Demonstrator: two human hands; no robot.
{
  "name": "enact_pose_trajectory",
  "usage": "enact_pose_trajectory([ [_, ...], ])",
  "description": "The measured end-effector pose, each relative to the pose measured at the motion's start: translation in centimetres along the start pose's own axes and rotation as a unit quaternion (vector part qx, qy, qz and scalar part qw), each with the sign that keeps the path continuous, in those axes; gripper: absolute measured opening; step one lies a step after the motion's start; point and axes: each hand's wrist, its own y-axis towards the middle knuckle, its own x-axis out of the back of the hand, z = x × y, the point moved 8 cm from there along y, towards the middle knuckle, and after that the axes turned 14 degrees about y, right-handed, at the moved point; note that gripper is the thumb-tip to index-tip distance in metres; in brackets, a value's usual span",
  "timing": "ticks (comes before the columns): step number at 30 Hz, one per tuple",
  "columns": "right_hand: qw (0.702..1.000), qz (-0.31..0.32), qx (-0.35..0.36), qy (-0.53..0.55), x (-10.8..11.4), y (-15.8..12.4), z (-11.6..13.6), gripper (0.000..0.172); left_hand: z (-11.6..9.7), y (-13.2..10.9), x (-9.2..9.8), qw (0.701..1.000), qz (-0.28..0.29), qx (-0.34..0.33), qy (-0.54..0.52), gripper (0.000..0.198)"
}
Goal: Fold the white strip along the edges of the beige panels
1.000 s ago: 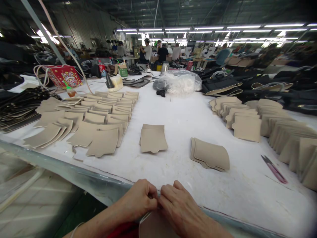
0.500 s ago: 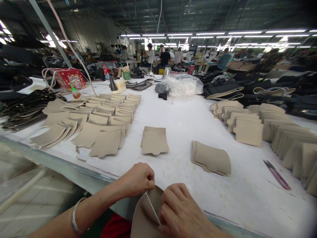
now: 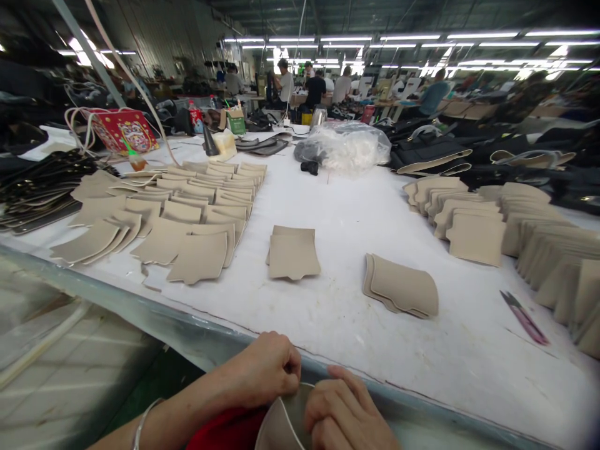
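At the bottom centre, my left hand pinches the upper edge of a beige piece with a pale rim. My right hand grips the same piece from the right, its fingers curled over the edge and its index finger partly raised. The piece is bent between both hands, below the table's front edge, and its lower part is cut off by the frame. Ahead of my hands on the white table lie two overlapping beige pieces and, to their right, another curved pair.
Rows of beige pieces cover the left side; more stacks stand at the right. Pink-handled snips lie near them. A clear plastic bag, a black cone and a red box are farther back. People sit beyond.
The view has tilted down slightly. Both hands and the beige piece have moved lower in the picture, toward me, and the white line between the hands now shows as a curved edge.
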Motion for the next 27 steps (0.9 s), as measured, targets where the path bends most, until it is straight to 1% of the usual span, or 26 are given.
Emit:
enact_pose_trajectory([
  [2, 0.999, -0.036, -0.017, -0.005, 0.7, 0.5, -0.4, 0.024, -0.4, -0.1, -0.1, 0.999, 0.013, -0.021, -0.028, 0.012],
  [3, 0.998, -0.056, -0.030, -0.005, 1.0, 0.7, -0.8, 0.024, -0.5, -0.3, -0.1, 0.998, 0.023, -0.031, -0.043, 0.013],
  [5, 0.996, -0.073, -0.052, 0.004, 1.1, 0.8, -1.4, 0.028, -0.5, -0.9, 0.2, 0.996, 0.028, -0.051, -0.070, 0.028],
  [7, 0.995, -0.067, -0.065, 0.023, 0.6, 0.6, -1.8, 0.031, -0.1, -1.7, 0.8, 0.995, 0.005, -0.060, -0.083, 0.038],
  [8, 0.995, -0.058, -0.068, 0.036, 0.3, 0.4, -1.9, 0.032, 0.2, -2.3, 1.0, 0.995, -0.007, -0.056, -0.086, 0.037],
  [9, 0.995, -0.048, -0.075, 0.047, -0.1, 0.3, -2.0, 0.031, 0.6, -2.8, 1.1, 0.995, -0.013, -0.047, -0.087, 0.032],
  [11, 0.992, -0.031, -0.107, 0.066, -0.6, 0.0, -2.5, 0.031, 1.3, -3.6, 0.6, 0.997, 0.003, -0.020, -0.081, 0.021],
  [13, 0.987, -0.014, -0.140, 0.077, -0.9, -0.1, -3.1, 0.031, 1.8, -4.2, -0.1, 0.997, 0.015, 0.002, -0.073, 0.018],
  [16, 0.984, 0.022, -0.158, 0.083, -1.2, 0.1, -3.3, 0.028, 1.9, -4.4, -0.5, 0.999, -0.008, 0.010, -0.045, 0.017],
  [19, 0.981, 0.060, -0.170, 0.079, -1.4, 0.4, -3.3, 0.025, 1.7, -4.3, -0.8, 1.000, -0.023, 0.000, -0.020, 0.015],
  [23, 0.977, 0.066, -0.185, 0.088, -1.3, 0.4, -3.4, 0.022, 1.6, -4.2, -1.1, 1.000, -0.020, -0.001, -0.016, 0.016],
  [27, 0.981, 0.058, -0.162, 0.088, -1.3, 0.4, -2.9, 0.018, 1.5, -4.1, -1.1, 1.000, -0.020, -0.008, -0.012, 0.018],
])
